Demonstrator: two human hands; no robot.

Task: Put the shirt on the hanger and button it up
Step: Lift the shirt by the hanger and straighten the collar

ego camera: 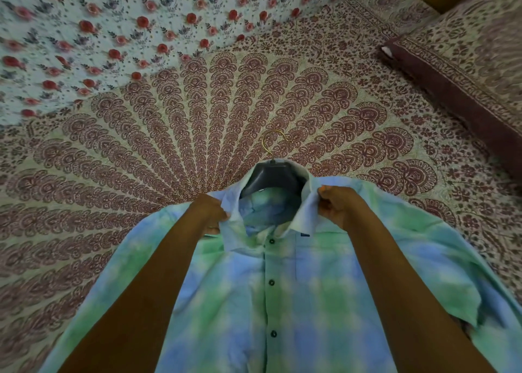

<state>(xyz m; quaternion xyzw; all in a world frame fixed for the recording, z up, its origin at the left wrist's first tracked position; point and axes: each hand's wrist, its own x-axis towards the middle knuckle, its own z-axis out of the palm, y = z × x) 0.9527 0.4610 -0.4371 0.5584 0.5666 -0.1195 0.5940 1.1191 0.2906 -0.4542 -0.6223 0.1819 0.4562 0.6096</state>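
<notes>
Lying flat on the patterned bedspread (197, 124), the green-and-blue plaid shirt (296, 302) is spread face up with its collar toward the far side of the bed and its tail toward the near edge, under the camera. The long axis of the shirt runs straight away from the person, along the button placket. A dark hanger (275, 176) is already seated inside the neck opening, and its brass hook (272, 144) points away toward the far side, resting on the bedspread.

The left hand (210, 211) is closed on the left collar wing, and the right hand (339, 206) is closed on the right collar wing; the 2 hands are held apart, 1 on each side of the open neck, both just short of the hanger. Neither hand is clearly nearer to it.

At least 3 dark buttons (271, 282) are seen fastened down the placket. The collar itself stands open, and whether a top button remains undone cannot be told. The task is judged to be nearly done, with the collar being settled over the hanger's shoulders. The coming move is judged to turn on the 2 wings being drawn inward and toward the near edge, across the placket line. A matching pillow (466, 70) lies at the bed's far right corner, well apart from the work.
</notes>
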